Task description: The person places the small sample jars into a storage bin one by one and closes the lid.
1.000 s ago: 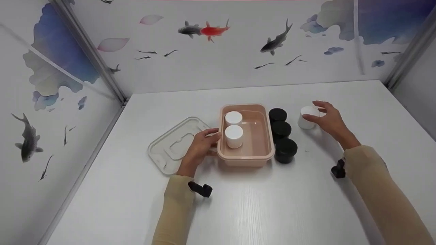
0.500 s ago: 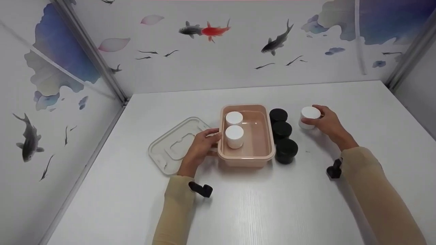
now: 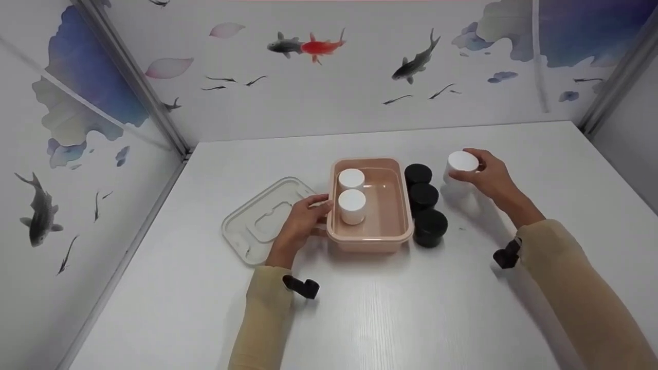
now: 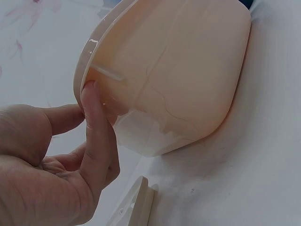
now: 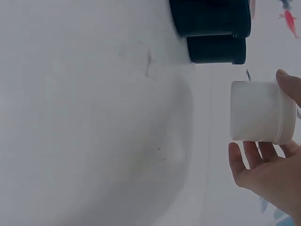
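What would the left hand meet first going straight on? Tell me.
The pink box: the left hand pinches its left rim. Past that side it would probably reach one of the white jars inside, though depth is unclear.

Painted walls around a white tabletop.
Behind, grey fish, a red fish, pink petals and a blue wash on white; similar painting at left; metal posts in both corners; pale light on the tabletop's near part.
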{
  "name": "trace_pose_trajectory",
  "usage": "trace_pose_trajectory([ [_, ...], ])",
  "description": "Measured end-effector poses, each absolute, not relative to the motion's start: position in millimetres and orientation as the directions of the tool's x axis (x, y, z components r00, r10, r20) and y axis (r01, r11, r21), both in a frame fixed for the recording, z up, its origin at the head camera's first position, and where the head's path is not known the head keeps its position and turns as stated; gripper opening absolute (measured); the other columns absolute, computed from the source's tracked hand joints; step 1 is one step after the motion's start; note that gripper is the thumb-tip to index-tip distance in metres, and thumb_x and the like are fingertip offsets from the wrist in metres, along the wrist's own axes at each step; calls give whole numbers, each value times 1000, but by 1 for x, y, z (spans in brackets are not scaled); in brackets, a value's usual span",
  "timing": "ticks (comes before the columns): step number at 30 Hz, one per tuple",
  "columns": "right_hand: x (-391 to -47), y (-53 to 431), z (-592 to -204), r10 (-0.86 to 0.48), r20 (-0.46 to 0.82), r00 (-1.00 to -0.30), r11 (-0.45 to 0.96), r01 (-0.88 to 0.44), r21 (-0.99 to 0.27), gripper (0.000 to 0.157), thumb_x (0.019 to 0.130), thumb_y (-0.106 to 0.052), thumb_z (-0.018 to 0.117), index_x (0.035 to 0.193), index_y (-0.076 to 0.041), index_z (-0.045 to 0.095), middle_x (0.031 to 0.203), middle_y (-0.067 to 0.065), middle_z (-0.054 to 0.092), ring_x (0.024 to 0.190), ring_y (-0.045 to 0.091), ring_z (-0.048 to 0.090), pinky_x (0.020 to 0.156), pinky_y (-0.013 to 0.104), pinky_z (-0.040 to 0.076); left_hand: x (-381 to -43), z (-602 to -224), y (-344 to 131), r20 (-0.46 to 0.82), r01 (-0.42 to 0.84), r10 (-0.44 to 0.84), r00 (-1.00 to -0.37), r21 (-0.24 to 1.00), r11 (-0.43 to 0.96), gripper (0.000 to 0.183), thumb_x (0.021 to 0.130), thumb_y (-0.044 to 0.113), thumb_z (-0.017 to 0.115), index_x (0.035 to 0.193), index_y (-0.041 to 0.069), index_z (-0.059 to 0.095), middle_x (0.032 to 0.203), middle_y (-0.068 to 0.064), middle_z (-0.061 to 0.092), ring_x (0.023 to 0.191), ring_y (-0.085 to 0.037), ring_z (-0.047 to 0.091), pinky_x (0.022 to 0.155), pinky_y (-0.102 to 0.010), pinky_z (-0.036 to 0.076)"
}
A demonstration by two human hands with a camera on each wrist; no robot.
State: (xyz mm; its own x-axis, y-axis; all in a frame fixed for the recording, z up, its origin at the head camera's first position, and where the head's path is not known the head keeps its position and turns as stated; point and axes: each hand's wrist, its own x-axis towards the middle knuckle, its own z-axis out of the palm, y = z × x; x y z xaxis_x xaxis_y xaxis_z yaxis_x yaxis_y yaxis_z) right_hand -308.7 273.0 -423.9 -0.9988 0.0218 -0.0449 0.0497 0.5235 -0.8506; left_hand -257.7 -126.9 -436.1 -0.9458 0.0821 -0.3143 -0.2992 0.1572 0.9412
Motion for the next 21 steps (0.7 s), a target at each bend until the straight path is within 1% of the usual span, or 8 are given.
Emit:
trace_pose_trajectory([
  [3,-305,268,-414,21,-31,-999,501,37,-865,89,87,-42,77,156,-8,31,156,19,38,139,33,38,115,51,34,-258,-436,-127,-309,-294,82,-948,943,155,46,100,30,62,143,13,54,124,-14,68,97,-21,72,68,-29,60],
  [7,-297,261,-401,28,14,-1000,468,0,-884,85,89,-39,76,155,-9,32,156,18,38,144,34,37,115,51,34,-257,-436,-127,-310,-295,87,-947,943,154,46,100,30,62,142,13,54,123,-14,69,99,-23,72,68,-29,60],
  [10,-291,254,-393,31,46,-998,460,-26,-887,82,90,-37,75,155,-9,33,155,18,40,143,34,38,113,50,35,-257,-437,-127,-314,-299,87,-945,942,153,46,100,30,62,142,13,55,123,-14,69,99,-23,72,67,-29,60],
  [14,-285,245,-383,29,68,-997,458,-47,-887,82,90,-38,75,155,-11,33,155,16,40,143,33,39,114,50,36,-258,-437,-128,-311,-297,88,-946,944,143,46,100,30,63,141,13,55,123,-13,69,97,-21,71,66,-28,60],
  [16,-282,241,-379,22,74,-997,446,-56,-893,81,90,-38,75,155,-12,34,154,15,41,142,30,40,112,46,38,-258,-437,-128,-304,-290,98,-948,947,135,46,100,30,62,142,13,55,123,-15,69,98,-23,72,65,-28,60],
  [20,-276,232,-373,-3,92,-996,424,-85,-902,78,91,-35,75,155,-13,35,151,11,43,139,25,42,102,33,40,-257,-438,-128,-295,-282,109,-949,951,125,46,100,29,62,143,12,54,123,-16,69,100,-25,72,62,-27,59],
  [21,-274,229,-372,-12,96,-995,417,-92,-904,78,91,-34,75,155,-13,35,151,11,43,139,24,43,102,32,40,-257,-438,-128,-293,-279,111,-950,952,125,46,101,29,62,143,12,54,123,-17,69,100,-26,72,62,-27,59],
])
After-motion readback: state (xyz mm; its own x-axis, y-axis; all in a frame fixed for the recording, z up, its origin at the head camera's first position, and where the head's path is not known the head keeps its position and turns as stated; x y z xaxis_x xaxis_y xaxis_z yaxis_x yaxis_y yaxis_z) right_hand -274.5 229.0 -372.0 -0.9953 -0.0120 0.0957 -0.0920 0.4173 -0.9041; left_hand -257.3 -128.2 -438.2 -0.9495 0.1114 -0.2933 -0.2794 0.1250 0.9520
